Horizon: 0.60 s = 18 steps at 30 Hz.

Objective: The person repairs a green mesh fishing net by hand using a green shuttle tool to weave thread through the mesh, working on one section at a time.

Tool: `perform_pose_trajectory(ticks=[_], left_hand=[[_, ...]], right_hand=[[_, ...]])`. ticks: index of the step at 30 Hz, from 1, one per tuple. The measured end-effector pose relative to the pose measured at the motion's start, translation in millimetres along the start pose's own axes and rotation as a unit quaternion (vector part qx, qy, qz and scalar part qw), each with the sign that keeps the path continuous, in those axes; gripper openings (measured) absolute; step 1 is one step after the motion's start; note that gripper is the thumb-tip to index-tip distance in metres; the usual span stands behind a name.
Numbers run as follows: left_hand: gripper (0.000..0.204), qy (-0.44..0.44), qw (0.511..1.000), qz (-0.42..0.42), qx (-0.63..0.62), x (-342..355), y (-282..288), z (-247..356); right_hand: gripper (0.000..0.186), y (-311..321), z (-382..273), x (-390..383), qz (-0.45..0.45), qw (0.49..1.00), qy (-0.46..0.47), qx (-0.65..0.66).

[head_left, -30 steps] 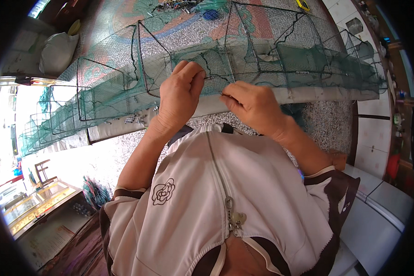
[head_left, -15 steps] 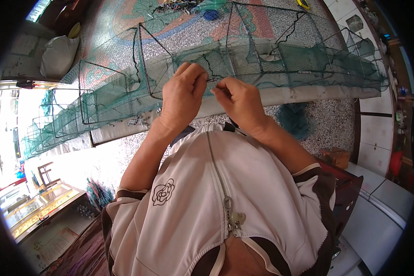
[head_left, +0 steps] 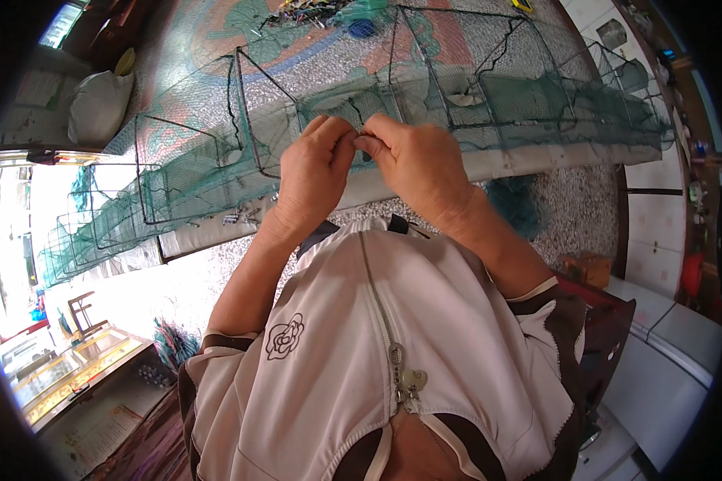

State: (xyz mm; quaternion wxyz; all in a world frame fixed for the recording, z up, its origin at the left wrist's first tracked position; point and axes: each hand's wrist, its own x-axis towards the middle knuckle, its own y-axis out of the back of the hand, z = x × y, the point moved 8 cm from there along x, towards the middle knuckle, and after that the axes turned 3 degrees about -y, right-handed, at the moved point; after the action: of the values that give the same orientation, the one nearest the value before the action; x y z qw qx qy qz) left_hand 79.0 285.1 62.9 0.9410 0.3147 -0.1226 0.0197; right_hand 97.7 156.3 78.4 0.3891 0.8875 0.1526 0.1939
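A long green net cage [head_left: 192, 172], stretched over dark rectangular frames [head_left: 245, 120], runs across in front of me from left to right. My left hand [head_left: 317, 168] is closed at its near side, thumb and fingers pinched together. My right hand [head_left: 425, 168] is closed too, and its fingertips meet those of the left. Whatever sits between the fingers is too small to make out. Behind the hands, part of the mesh is hidden.
Beneath the net runs a long pale support [head_left: 497, 166]. Past it lie a heap of small pieces [head_left: 305, 14] and a blue object [head_left: 362, 29]. A white sack [head_left: 100, 104] stands far left. Bunched dark-green netting [head_left: 512, 207] and a wooden box [head_left: 590, 270] are at right.
My right hand has shifted and turned toward the left one, closing the small gap between their fingertips. My left hand stays pinched in nearly the same place.
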Motion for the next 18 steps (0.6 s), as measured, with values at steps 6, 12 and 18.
perform_pose_trajectory(ticks=[6,12,18], left_hand=[[0.005,-0.030,0.999,0.016,0.027,-2,1,1],[0.005,-0.033,0.999,-0.006,0.034,1,-1,2],[0.007,-0.007,0.999,-0.021,0.036,1,3,4]], right_hand=[[0.007,20,-23,6,0.092,0.987,0.135,-0.003],[0.013,96,-37,20,0.295,0.936,0.174,0.081],[0.011,87,-49,10,0.059,0.941,0.217,0.254]])
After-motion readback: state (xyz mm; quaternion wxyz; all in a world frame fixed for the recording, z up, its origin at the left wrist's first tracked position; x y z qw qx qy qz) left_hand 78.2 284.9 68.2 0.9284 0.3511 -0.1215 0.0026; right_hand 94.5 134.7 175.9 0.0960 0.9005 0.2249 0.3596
